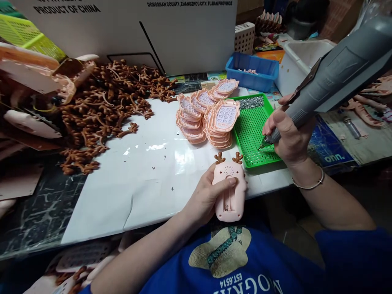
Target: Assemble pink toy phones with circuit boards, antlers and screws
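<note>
My left hand (206, 195) grips a pink toy phone shell (229, 192) with brown antlers, back side up, at the table's near edge, thumb laid across it. My right hand (288, 132) is closed round a grey electric screwdriver (333, 77). Its tip touches down on the green screw tray (249, 130), which holds many small screws. Just left of the tray lies a pile of pink phone fronts (208, 116) with white keypads.
A heap of brown antler pieces (104, 106) covers the left of the white sheet (147, 171). A blue bin (252, 71) and a white tub (301, 57) stand behind the tray. A cardboard box (137, 28) walls the back. Pink parts lie far left.
</note>
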Available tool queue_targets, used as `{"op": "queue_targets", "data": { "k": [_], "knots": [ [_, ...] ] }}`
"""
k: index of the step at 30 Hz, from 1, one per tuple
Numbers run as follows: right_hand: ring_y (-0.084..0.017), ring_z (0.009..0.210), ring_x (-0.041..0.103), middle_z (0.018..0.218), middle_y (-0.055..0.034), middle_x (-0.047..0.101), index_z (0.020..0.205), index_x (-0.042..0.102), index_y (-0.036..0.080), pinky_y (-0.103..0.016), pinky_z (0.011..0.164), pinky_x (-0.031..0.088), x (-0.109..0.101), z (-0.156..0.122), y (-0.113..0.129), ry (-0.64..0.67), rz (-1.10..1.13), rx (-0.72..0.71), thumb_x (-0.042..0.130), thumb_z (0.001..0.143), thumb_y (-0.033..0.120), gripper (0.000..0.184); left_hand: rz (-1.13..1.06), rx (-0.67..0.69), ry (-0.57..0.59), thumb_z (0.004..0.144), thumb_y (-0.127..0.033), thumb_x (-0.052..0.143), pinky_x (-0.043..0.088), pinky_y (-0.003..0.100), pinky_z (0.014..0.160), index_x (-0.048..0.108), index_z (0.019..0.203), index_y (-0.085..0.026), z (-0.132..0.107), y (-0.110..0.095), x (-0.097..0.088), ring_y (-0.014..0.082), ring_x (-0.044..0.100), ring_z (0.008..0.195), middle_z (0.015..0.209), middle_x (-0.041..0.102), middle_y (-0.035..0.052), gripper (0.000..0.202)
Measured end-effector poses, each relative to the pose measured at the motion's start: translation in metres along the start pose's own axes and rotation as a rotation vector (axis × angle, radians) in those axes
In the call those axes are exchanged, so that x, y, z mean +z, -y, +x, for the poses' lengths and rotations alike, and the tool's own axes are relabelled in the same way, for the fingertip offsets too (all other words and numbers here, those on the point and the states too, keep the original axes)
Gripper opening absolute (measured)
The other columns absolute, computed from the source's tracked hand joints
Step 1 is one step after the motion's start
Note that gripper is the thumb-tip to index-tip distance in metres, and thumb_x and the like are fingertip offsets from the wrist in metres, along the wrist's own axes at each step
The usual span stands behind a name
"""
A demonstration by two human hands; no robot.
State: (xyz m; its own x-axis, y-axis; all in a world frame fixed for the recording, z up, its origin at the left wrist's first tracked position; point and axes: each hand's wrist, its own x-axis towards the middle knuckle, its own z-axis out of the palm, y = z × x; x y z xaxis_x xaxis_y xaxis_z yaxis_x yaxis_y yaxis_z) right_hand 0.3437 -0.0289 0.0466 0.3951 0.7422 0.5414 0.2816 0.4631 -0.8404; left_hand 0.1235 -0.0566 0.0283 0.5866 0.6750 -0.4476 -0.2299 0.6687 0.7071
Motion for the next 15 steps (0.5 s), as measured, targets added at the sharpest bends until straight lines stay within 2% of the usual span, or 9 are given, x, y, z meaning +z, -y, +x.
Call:
{"op": "queue_targets", "data": {
  "k": [7,9,12,15],
  "knots": [
    [-0.016,0.052,0.049,0.063,0.0055,0.049,0.11,0.047,0.031,-0.035,0.058,0.049,0.0,0.002,0.005,-0.018,-0.078,0.016,0.066,0.084,0.066,0.048,0.025,0.048,-0.001,0.074,-0.031,0.081,0.055,0.026,0.07,0.061,0.107,-0.017,0.004,0.001,-0.005,0.0156,0.067,0.073,0.089,0.072,0.0036,0.041],
    [-0.016,0.052,0.049,0.063,0.0048,0.048,0.109,0.05,0.032,-0.036,0.058,0.049,0.003,0.004,0.018,-0.027,-0.075,0.013,0.067,0.085,0.063,0.043,0.031,0.066,-0.006,0.074,-0.03,0.081,0.055,0.026,0.071,0.06,0.107,-0.018,0.005,0.002,-0.004,0.015,0.067,0.073,0.089,0.071,0.0026,0.041],
    [-0.016,0.049,0.046,0.062,0.005,0.046,0.104,0.058,0.032,-0.034,0.05,0.042,0.013,0.002,0.048,-0.072,0.112,-0.036,0.076,0.082,0.053,0.036,0.024,0.096,-0.022,0.072,-0.03,0.082,0.055,0.026,0.071,0.06,0.106,-0.019,0.006,0.004,-0.001,0.0142,0.066,0.073,0.088,0.07,0.0008,0.042],
    [-0.016,0.046,0.044,0.059,0.0055,0.046,0.101,0.061,0.033,-0.034,0.044,0.038,0.025,-0.008,0.074,-0.029,0.259,-0.021,0.081,0.076,0.05,0.035,0.011,0.111,-0.024,0.071,-0.03,0.083,0.055,0.028,0.071,0.059,0.105,-0.019,0.007,0.005,0.0,0.0147,0.066,0.073,0.088,0.07,0.0,0.043]
  ]
}}
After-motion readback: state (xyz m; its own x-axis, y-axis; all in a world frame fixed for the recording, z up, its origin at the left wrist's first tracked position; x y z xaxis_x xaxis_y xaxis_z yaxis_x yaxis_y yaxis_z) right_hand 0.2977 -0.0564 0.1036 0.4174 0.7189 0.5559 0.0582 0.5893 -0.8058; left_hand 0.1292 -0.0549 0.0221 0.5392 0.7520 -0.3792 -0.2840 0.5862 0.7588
